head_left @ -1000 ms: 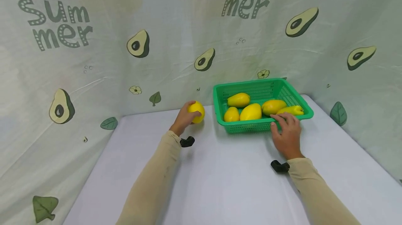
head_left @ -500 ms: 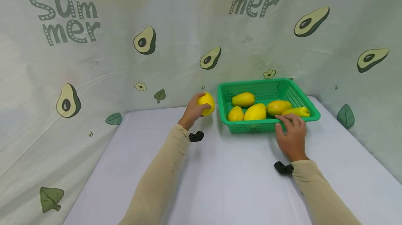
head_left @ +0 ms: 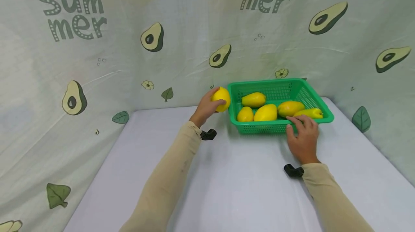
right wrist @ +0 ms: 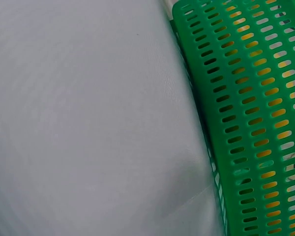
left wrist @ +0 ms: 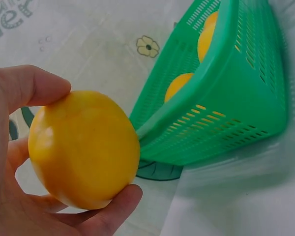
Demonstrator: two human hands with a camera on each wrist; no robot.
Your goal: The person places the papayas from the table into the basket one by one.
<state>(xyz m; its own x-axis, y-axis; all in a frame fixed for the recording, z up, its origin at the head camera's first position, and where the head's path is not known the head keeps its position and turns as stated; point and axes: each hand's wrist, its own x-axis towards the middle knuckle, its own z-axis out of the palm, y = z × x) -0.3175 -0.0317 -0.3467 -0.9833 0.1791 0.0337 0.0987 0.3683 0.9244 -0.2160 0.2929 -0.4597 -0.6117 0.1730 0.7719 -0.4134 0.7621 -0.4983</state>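
A smooth, rounded yellow fruit (head_left: pixel 222 98) is gripped in my left hand (head_left: pixel 206 108), raised just beside the left end of the green basket (head_left: pixel 266 128). In the left wrist view, thumb and fingers wrap the fruit (left wrist: pixel 83 147) from opposite sides, near the basket's wall (left wrist: pixel 226 93). My right hand (head_left: pixel 304 140) holds the front rim of the basket near its right end, fingers bent over the edge and thumb at the outer wall. The right wrist view shows the slotted basket side (right wrist: pixel 250 123) but not the hand.
Inside the basket lie several yellow fruits, among them a plump one (head_left: pixel 266 112), one at the back (head_left: pixel 254 99) and a long ridged one (head_left: pixel 309 113). A white-covered table (head_left: pixel 240 185) lies beneath. Behind it hangs a curtain (head_left: pixel 181 26) printed with avocados.
My left hand has lifted the fruit off the table's back edge area and carried it right, up to the basket. The right hand stays at the rim. The head view has shifted slightly.
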